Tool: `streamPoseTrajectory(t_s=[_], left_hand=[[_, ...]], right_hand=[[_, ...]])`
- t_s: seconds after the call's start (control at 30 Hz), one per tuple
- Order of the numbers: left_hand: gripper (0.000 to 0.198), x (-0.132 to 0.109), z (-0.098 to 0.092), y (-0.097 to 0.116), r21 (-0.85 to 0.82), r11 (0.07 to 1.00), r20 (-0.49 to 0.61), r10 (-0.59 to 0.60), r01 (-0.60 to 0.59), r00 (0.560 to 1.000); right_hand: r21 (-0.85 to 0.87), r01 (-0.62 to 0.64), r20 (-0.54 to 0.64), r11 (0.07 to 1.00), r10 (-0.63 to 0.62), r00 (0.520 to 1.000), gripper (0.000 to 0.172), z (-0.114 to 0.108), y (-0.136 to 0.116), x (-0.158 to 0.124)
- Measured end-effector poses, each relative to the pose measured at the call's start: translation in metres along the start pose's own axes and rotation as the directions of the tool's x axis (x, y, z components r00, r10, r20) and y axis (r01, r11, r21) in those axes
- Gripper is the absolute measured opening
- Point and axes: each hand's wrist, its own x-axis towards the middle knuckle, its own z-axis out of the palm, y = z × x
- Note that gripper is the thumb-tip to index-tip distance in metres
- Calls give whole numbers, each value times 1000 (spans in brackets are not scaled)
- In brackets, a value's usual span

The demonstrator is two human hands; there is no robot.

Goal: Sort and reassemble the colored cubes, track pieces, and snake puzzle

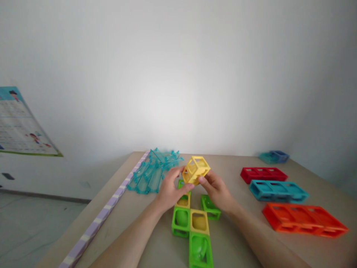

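Note:
A yellow open-frame toy cube (pixel 196 170) is tilted in the air between my two hands. My left hand (pixel 172 188) grips its left side, the thumb along its lower edge. On the right, my right hand (pixel 214 188) has its thumb and fingers closed on the same cube. Below them on the table lie joined cubes: a green cube (pixel 181 222), a yellow cube (pixel 199 222) and a nearer green cube (pixel 200 251). Another yellow cube (pixel 182 201) sits behind, partly covered by my left hand. A separate green cube (pixel 210 208) rests under my right hand.
Clear teal track pieces (pixel 150 173) lie at the back left, beside a purple-and-white striped table edge (pixel 103 217). To the right are red (pixel 263 174), teal (pixel 279 191) and orange (pixel 304 219) block rows. Blue pieces (pixel 275 156) sit at the far right. A wall (pixel 178 74) stands behind.

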Motion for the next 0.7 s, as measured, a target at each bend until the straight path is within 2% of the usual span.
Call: streamPoseTrajectory(t_s=[0.1,0.2,0.23,0.3,0.37,0.4,0.57,0.7], left_hand=[[46,0,0,-2,25,999,-51,28,-27,998],[45,0,-1,-1,17,999,-67,36,-35,997],[45,0,-1,0,9,999,-60,35,-35,998],[46,-1,-2,3,-9,999,-37,34,-35,999],[47,-1,-3,4,-22,999,-11,34,-34,999],[47,-1,-3,5,-24,999,-2,31,-31,1000],[48,-1,-3,7,-7,1000,14,-17,17,1000],[45,2,-3,7,-35,993,-29,-115,114,993]], right_hand=[[-172,19,-8,985,-21,1000,23,2,-4,-4],[-273,46,-109,961,-78,991,20,1,-7,-5],[-267,64,-151,962,-107,983,23,0,-8,-5],[-197,96,-204,976,-137,969,42,0,-9,-5],[-106,90,-195,990,-110,975,59,1,-9,-5],[-84,78,-180,993,-92,979,63,0,-9,-5],[-199,48,-213,979,-91,973,47,-2,-8,-6],[-237,70,-282,969,-137,950,49,-2,-9,-7]])
